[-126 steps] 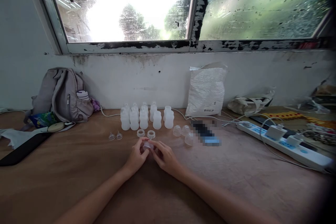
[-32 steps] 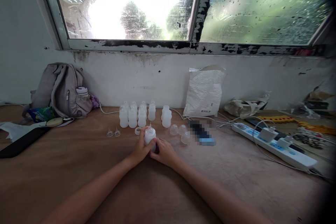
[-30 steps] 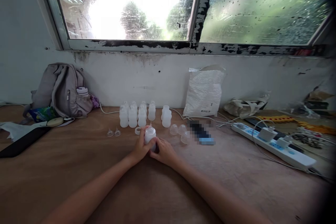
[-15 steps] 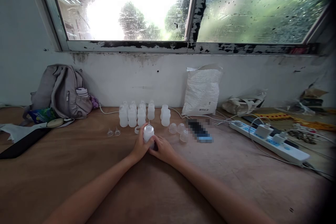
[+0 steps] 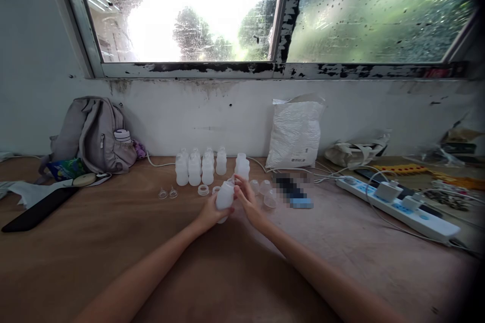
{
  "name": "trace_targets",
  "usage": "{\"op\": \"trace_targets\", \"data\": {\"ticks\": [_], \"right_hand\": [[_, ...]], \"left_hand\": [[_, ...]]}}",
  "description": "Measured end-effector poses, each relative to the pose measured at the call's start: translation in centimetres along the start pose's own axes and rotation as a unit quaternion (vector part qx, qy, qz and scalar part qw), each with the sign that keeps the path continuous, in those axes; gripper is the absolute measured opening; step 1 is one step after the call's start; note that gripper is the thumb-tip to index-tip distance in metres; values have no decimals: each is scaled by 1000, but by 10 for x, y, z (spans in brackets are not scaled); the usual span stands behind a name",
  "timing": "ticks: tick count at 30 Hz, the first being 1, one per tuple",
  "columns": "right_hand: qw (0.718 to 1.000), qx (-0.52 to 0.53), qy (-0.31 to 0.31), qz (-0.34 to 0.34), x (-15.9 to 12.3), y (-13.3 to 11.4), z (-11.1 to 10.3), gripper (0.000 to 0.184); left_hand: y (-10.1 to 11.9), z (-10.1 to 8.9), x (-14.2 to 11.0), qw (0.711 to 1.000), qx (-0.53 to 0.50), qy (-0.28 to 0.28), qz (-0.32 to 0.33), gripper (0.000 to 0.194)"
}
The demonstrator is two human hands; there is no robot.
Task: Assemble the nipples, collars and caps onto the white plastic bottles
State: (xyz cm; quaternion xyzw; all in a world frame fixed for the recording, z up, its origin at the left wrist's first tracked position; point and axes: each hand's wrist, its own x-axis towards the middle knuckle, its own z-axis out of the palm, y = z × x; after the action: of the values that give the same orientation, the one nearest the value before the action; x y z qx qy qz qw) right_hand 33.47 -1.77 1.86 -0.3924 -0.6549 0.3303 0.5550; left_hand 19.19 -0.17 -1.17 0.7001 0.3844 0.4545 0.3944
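Note:
My left hand (image 5: 208, 214) is wrapped around a white, translucent baby bottle (image 5: 225, 196), which leans to the right. At its top, the fingers of my right hand (image 5: 249, 202) pinch the clear teat (image 5: 234, 180). Two loose teats (image 5: 167, 193) lie to the left on the table. Just behind the held bottle are two white collar rings (image 5: 203, 190), one partly hidden by it. Clear dome caps (image 5: 270, 199) rest to the right of my right hand. Several more bottles (image 5: 194, 169) stand in rows toward the wall, with others behind my right hand.
A grey backpack (image 5: 96, 136) leans on the wall at left, near a black flat case (image 5: 40, 209). At right are a white padded bag (image 5: 295, 133), a blurred dark object (image 5: 291, 189) and a power strip (image 5: 401, 209) with cables on the wooden table (image 5: 170, 262).
The bottle has gone from upright to leaning right. My right hand has moved from the bottle's lower side up to its teat, while my left hand keeps hold of the body.

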Motion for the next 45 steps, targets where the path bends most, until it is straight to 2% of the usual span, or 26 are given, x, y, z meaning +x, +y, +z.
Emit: {"op": "trace_targets", "data": {"ticks": [5, 9, 14, 19, 24, 30, 38, 45], "right_hand": [[998, 31, -38, 35, 7, -18, -4, 31], [992, 83, -66, 74, 8, -23, -9, 30], [967, 194, -118, 120, 9, -20, -13, 33], [944, 262, -149, 134, 10, -17, -14, 33], [937, 267, -174, 142, 11, -18, -17, 35], [936, 229, -222, 149, 11, -21, -22, 41], [915, 285, -234, 163, 14, -24, -26, 35], [927, 285, -190, 153, 12, -10, -18, 37]], "left_hand": [[8, 0, -5, 999, -1, -50, 13, 42], [15, -2, -10, 994, -71, -83, -31, 27], [24, -1, -17, 957, -226, -142, -114, 23], [24, -3, -18, 931, -280, -175, -158, 25], [21, -5, -17, 911, -318, -198, -172, 24], [19, -6, -17, 903, -328, -211, -180, 24], [16, -7, -16, 893, -348, -229, -171, 24], [12, -5, -14, 887, -367, -220, -172, 24]]}}
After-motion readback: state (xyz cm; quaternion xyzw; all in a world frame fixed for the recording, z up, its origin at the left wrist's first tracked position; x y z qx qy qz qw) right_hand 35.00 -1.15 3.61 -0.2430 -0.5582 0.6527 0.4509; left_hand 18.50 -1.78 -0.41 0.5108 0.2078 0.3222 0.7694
